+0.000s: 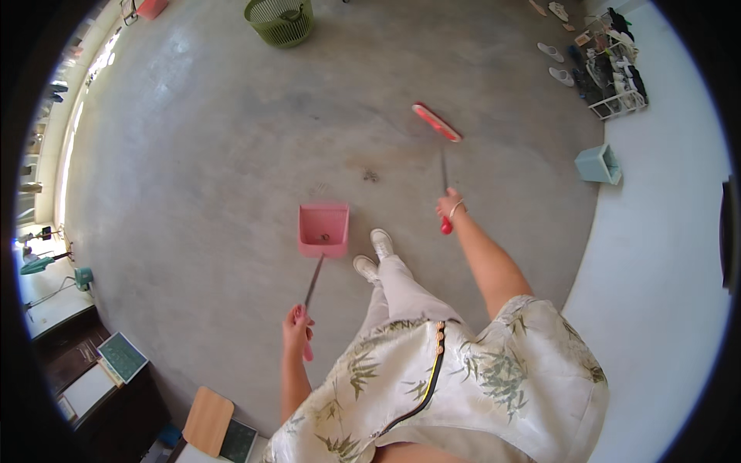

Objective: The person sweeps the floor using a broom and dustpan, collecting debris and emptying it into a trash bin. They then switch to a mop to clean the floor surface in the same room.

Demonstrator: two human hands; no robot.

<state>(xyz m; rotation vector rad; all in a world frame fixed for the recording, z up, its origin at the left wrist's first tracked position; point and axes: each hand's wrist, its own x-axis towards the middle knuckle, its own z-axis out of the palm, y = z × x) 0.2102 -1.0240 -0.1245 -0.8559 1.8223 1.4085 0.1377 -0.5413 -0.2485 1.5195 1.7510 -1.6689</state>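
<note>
My left hand (pixel 296 330) is closed around the pink handle of a long-handled dustpan (pixel 324 249). The pan lies on the floor left of my feet, its open side facing away from me, with a little dark debris (pixel 325 238) inside. My right hand (pixel 450 205) grips the red-ended handle of a broom (pixel 437 122), held out ahead and to the right. Its red and white head is at or just above the floor; I cannot tell which. A small pile of dark debris (pixel 370 176) lies on the floor between the dustpan and the broom head.
Grey concrete floor (pixel 231 154) spreads around me. A green slatted basket (pixel 279 23) stands far ahead. To the right are a shoe rack (pixel 617 103), loose shoes (pixel 561 76) and a pale blue bin (pixel 597 164) by the wall. A wooden stool (pixel 208 420) stands at lower left.
</note>
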